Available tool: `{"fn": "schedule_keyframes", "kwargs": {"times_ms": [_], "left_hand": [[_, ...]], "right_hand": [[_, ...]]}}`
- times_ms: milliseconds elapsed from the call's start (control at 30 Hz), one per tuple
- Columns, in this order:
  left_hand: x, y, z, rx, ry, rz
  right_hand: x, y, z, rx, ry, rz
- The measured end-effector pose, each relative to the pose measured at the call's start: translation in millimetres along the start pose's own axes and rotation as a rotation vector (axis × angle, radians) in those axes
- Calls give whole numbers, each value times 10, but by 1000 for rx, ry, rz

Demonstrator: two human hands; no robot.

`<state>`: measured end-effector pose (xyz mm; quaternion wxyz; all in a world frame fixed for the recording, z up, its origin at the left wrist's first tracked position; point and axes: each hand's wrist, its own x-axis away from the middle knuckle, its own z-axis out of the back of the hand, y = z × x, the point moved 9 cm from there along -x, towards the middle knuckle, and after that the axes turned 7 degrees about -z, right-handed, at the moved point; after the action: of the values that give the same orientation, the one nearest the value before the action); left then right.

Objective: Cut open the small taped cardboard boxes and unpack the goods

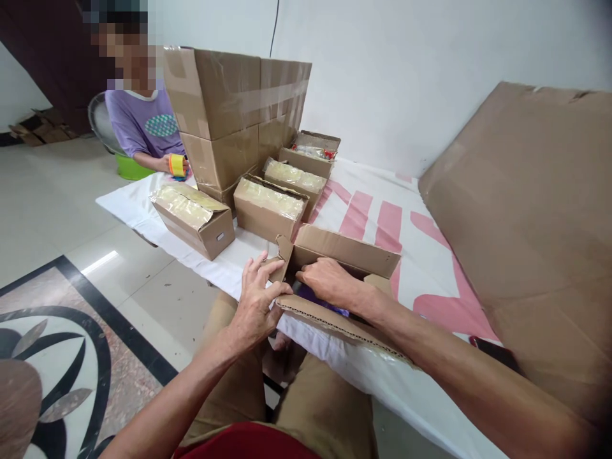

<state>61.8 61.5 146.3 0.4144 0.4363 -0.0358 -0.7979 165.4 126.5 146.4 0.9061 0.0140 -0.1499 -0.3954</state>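
An open cardboard box (342, 248) lies right before me near the table edge, its flaps spread outward. At its left end my left hand (258, 296) grips the corner, with thumb and fingers on the flaps. My right hand (325, 280) reaches down inside the box with curled fingers. Its fingertips, and whatever they may hold, are hidden. Beneath the right hand shows a bit of purple material (310, 294), too covered to name.
Closed, taped boxes (191, 220) (270, 207) stand beyond, beside a tall stack of taped cartons (229, 95). Another box (310, 153) holds clear-wrapped items. A large cardboard sheet (535, 210) leans at right near a dark phone-like object (497, 354). A person in purple (138, 121) sits across, holding a yellow-orange item.
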Motion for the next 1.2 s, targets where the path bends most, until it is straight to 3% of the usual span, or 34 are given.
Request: {"fn": "schedule_keyframes", "kwargs": {"times_ms": [133, 233, 367, 433, 500, 567, 633, 700, 767, 867, 967, 1067, 1133, 1200], "left_hand": [[5, -5, -12, -8, 12, -10], [14, 22, 23, -9, -3, -11], [-90, 120, 422, 61, 170, 47], [-232, 203, 643, 170, 264, 84], [-447, 297, 709, 333, 249, 130], [-682, 403, 645, 487, 164, 170], [-872, 472, 590, 560, 131, 191], [-979, 446, 589, 584, 175, 217], [-994, 330, 596, 643, 238, 268], [-945, 170, 548, 852, 250, 314], [-940, 171, 510, 1069, 215, 282], [-1042, 252, 580, 1148, 229, 200], [-1145, 256, 692, 1149, 277, 162], [-1228, 192, 851, 1141, 352, 136]], "right_hand": [[300, 209, 286, 4, 153, -119], [748, 442, 758, -102, 475, -242], [1417, 645, 1377, -209, 945, -315], [1587, 594, 1597, -111, 1070, -325], [1587, 444, 1747, 46, 1082, -326], [1477, 240, 1834, 157, 1012, -289], [1375, 37, 1878, 178, 930, -214], [1367, -76, 1912, 111, 893, -152], [1489, -35, 1959, -19, 955, -139], [1723, 287, 1942, -302, 1082, -179], [1616, 611, 1722, -647, 900, -196], [1402, 620, 1580, -890, 686, -136], [1378, 556, 1691, -934, 756, -95], [1422, 511, 1883, -900, 935, -96]]}}
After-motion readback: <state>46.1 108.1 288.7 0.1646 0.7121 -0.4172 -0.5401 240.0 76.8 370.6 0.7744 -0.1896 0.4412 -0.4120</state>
